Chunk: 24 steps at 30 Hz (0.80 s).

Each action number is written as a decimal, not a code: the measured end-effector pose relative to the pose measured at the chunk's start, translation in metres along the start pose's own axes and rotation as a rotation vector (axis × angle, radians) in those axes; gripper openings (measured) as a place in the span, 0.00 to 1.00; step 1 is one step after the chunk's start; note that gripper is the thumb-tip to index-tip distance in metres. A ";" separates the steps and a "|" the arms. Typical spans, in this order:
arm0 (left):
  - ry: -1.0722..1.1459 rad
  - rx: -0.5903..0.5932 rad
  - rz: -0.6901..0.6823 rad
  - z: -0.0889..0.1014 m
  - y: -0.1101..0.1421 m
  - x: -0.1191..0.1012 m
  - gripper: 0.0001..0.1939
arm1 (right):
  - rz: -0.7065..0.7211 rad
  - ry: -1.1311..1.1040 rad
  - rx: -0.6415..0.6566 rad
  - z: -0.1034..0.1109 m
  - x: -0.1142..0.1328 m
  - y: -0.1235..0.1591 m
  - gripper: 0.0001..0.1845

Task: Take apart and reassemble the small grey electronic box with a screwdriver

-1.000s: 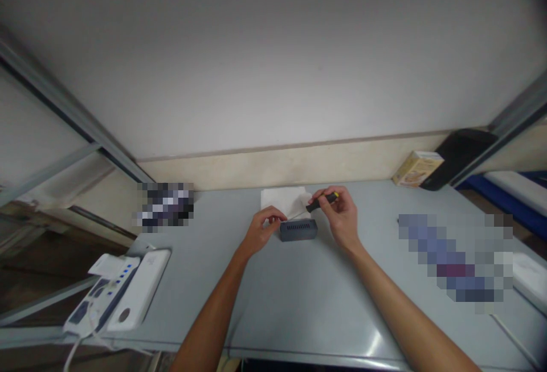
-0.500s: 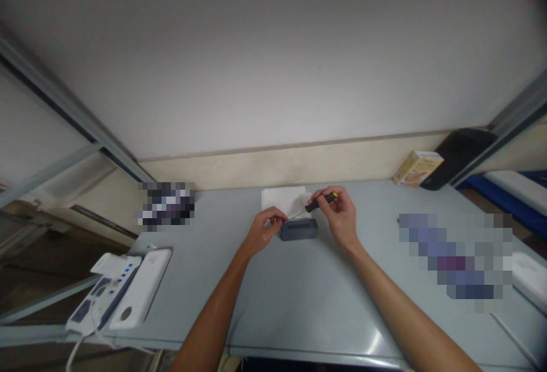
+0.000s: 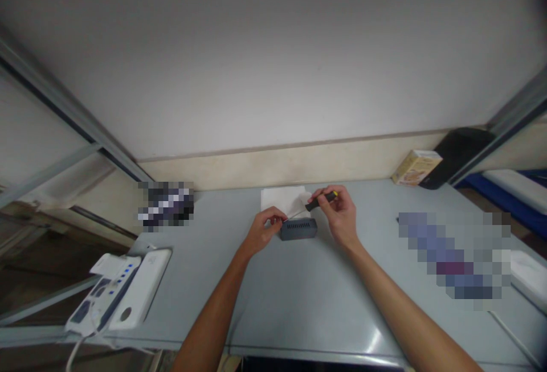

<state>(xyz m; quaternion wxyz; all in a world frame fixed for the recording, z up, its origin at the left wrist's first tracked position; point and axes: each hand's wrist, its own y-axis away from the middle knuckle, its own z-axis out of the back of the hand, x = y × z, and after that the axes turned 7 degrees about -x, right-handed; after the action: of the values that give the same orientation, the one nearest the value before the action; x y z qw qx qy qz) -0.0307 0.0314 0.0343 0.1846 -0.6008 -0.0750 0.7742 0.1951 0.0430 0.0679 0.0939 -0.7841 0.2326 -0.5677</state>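
Head view: screwdriver slants over a vented box

Both bare hands meet near the far side of a grey table [image 3: 294, 298]. The right hand [image 3: 342, 218] has its grip closed around the dark handle of a screwdriver [image 3: 318, 201], whose yellow end points up and to the right. The thin shaft runs down leftward over the back of a dark box [image 3: 298, 230] with a row of slots along its upper face. The box rests on the table between the hands.

The left hand [image 3: 262, 229] is at the box's left end, fingers curled close to the shaft's tip; the tip is too small to make out, so I cannot tell whether this grip pinches the shaft, the box or both.

White paper [image 3: 280, 198] lies just behind the box. At the table's left side, a power strip [image 3: 100, 295] sits beside a white slab [image 3: 141, 287]. A yellowish carton [image 3: 415, 168] stands at the far right, next to a black panel [image 3: 461, 152].
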 end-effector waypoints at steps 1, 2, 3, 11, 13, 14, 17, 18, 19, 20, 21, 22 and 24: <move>0.004 0.000 0.001 0.000 0.000 0.000 0.11 | -0.001 0.002 0.000 0.000 0.000 0.000 0.12; 0.007 0.004 0.002 0.000 0.000 0.000 0.11 | -0.002 0.004 0.001 0.000 0.001 0.000 0.12; 0.011 0.008 0.004 0.000 0.000 0.001 0.11 | -0.005 0.006 0.001 0.000 0.001 0.000 0.12; 0.060 0.035 0.035 0.000 0.000 0.004 0.10 | -0.024 -0.009 0.013 0.000 0.001 0.001 0.12; 0.069 0.038 0.041 0.001 0.000 0.003 0.11 | -0.023 -0.013 0.014 0.000 0.002 0.001 0.12; 0.071 0.039 0.042 0.001 0.001 0.003 0.11 | -0.023 -0.013 0.013 -0.001 0.002 0.001 0.12; 0.076 0.045 0.046 0.001 0.000 0.002 0.11 | -0.018 -0.009 0.007 -0.001 0.002 0.001 0.12; 0.077 0.047 0.049 0.001 0.000 0.002 0.11 | -0.015 -0.005 0.008 -0.001 0.001 0.001 0.12; 0.079 0.048 0.052 0.001 0.000 0.002 0.11 | -0.012 -0.001 0.008 -0.001 0.001 0.001 0.12; 0.081 0.047 0.056 0.001 0.000 0.003 0.11 | -0.009 0.002 0.009 -0.001 0.001 0.001 0.12; 0.082 0.046 0.059 0.001 0.000 0.003 0.11 | -0.007 0.006 0.010 -0.001 0.000 0.001 0.12; 0.084 0.047 0.062 0.001 -0.001 0.003 0.11 | -0.007 0.010 0.010 -0.001 -0.001 0.001 0.12; 0.086 0.049 0.065 0.001 -0.001 0.004 0.11 | -0.007 0.015 0.009 0.000 -0.001 0.002 0.12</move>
<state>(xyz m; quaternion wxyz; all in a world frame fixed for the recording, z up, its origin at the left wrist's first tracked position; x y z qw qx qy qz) -0.0321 0.0335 0.0311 0.1770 -0.6309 -0.0283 0.7548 0.1941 0.0422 0.0663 0.0937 -0.7802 0.2278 -0.5749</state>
